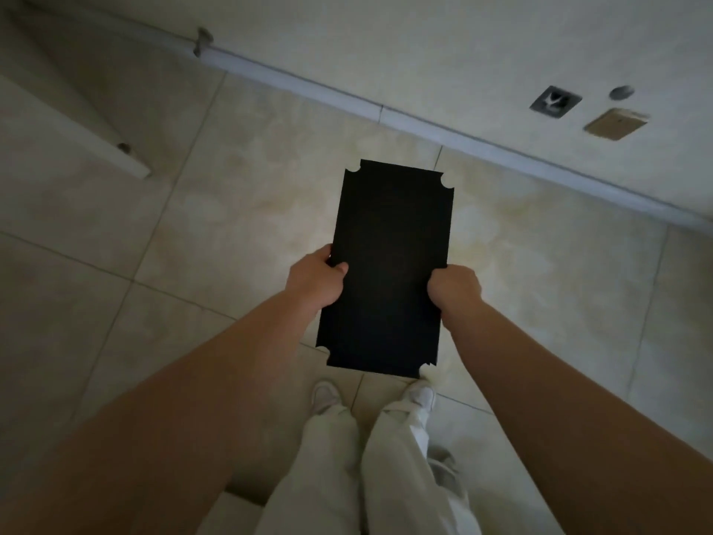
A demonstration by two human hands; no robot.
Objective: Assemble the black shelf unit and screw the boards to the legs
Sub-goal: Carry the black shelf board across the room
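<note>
Standing over pale floor tiles (216, 210), white shoes (418, 395) right under the near end of the black board (386, 272). Board up off the floor, flat-ish, long axis running straight away toward the wall (463, 52). Left hand (317, 279) clamped on the left long edge, right hand (453, 291) on the right, both about mid-length, so neither nearer. No legs anywhere in view, so probably just carrying for now.

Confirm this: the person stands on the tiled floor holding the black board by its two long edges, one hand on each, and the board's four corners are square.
Not quite. The head view shows the black board has a notch cut into each corner, not square corners. The rest holds: the left hand and right hand each grip a long edge, above the tiled floor.
</note>
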